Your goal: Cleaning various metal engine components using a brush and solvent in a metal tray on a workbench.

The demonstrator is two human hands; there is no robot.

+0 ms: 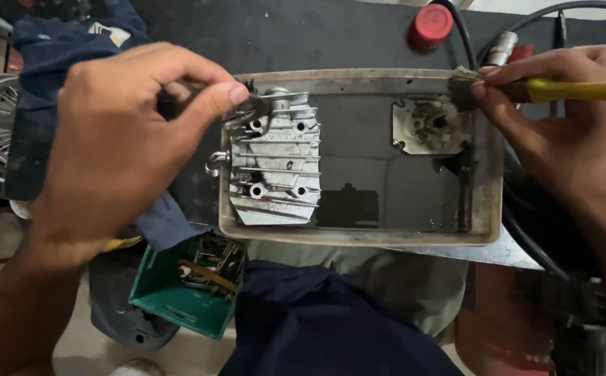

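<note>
The shallow, grimy rectangular metal tray [359, 237] fills the middle of the frame, holding dark liquid that hides its floor; I cannot tell how deep it runs. Its near rim sits over my lap, and its right rim lies partly under my right wrist. The dark counter [303, 35] shows only in the upper middle of the frame, the rest covered or cut off.

My left hand [118, 150], at the left of the frame, pinches the upper left corner of the silver finned aluminium engine cover [275, 170], thumb and forefinger clenched on it; what my fingertips meet under the thumb is hidden. The cover lies in the left half of the tray, close against the left rim, with open liquid to its right.

My right hand [561, 132], at the upper right, has its grip closed around a yellow-handled brush [568, 90], whose handle runs off the right edge. The dirty bristles sit at the tray's upper right rim, just beside a small pale round-holed metal plate [428, 127].

A green plastic box [177, 292] of tools lies lower left, its contents hard to make out.
</note>
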